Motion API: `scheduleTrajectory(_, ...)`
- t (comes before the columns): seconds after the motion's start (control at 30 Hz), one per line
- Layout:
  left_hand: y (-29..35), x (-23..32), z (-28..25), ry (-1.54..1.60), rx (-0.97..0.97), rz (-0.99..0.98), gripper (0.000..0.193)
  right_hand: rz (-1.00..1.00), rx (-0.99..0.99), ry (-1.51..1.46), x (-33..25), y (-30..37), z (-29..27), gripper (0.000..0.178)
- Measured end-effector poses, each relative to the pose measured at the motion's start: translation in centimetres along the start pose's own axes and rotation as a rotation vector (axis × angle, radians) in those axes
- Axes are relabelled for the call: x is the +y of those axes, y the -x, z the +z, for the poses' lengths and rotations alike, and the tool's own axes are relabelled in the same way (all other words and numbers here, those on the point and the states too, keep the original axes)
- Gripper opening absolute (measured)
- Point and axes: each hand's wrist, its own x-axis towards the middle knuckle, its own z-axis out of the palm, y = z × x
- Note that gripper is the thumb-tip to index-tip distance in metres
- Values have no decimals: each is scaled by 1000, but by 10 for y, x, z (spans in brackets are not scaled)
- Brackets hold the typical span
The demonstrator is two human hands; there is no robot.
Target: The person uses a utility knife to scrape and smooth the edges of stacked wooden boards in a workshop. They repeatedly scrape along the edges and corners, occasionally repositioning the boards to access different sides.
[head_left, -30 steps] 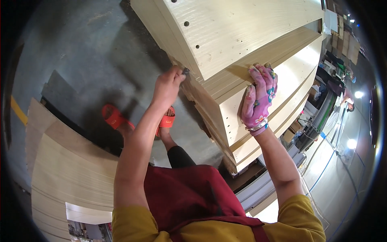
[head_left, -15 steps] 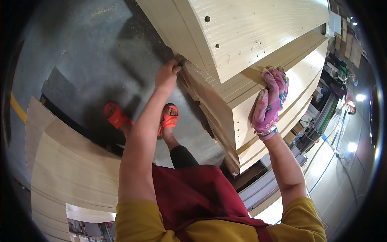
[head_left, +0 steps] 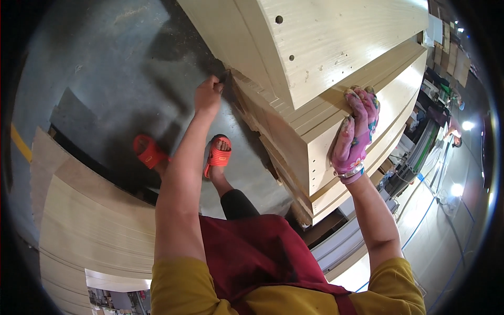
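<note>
My bare left hand [head_left: 208, 97] is closed in a fist beside the left edge of a stack of pale cream wooden panels [head_left: 336, 152]. From its fingers sticks the end of a small dark tool [head_left: 224, 76], near the rough, chipped edge of the panels; its kind is too small to tell. My right hand [head_left: 357, 128], in a stained pink flowered glove, lies flat with fingers stretched out on the front panel face of the stack. A further block of panels [head_left: 325, 47], with round drilled holes, rests higher up, overlapping the stack behind.
Grey concrete floor [head_left: 115, 68] lies to the left, with my feet in red sandals [head_left: 218, 152] on it. Another stack of pale boards [head_left: 94, 220] stands at the lower left. Far right, a person [head_left: 455, 131] is among benches and materials.
My left hand has moved a little left, away from the panel edge, with the dark tool in it. My right hand stays almost in place on the stack.
</note>
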Motion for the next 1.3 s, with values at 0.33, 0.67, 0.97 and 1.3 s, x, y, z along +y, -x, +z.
scheduleTrajectory(0.33,-7,-8,10,-138,65,55,14,15,-4,-17,0,3,0,38)
scheduleTrajectory(0.67,57,82,-22,-163,6,432,11,41,-13,9,-2,2,-1,38)
scheduleTrajectory(0.97,56,77,-6,-223,203,361,11,75,-33,5,-9,-3,-6,36)
scheduleTrajectory(1.3,94,126,-13,131,116,205,10,119,-42,13,-10,-1,-9,36)
